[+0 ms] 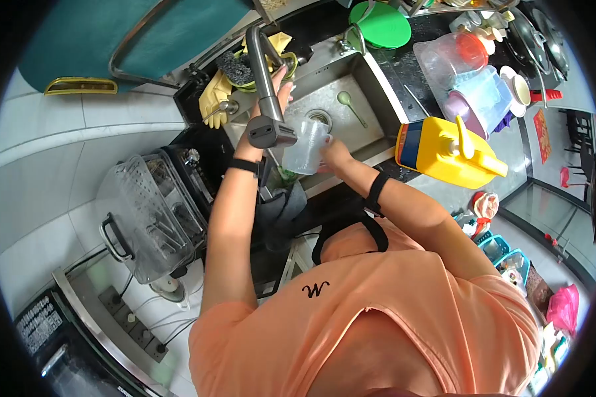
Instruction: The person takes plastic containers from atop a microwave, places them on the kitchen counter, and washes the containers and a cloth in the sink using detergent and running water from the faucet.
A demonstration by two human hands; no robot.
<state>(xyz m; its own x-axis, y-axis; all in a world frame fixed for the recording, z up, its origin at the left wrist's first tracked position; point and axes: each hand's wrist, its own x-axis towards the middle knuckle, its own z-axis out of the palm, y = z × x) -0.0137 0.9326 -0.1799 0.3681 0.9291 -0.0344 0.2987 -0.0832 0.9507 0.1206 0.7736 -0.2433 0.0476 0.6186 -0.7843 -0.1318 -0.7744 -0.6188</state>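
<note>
My right hand [336, 156] is wrapped on the side of a clear plastic cup [302, 149], which is over the near side of the sink [328, 85]. My left hand [283, 94] is up behind the tap [267, 102]; I can't tell whether its fingers close on anything. A green spoon [352, 110] lies in the sink.

In sink [321, 92]: spoon [351, 106] | over sink: cup [303, 151] | right: jug [430, 147] | left: gloves [214, 99]
</note>
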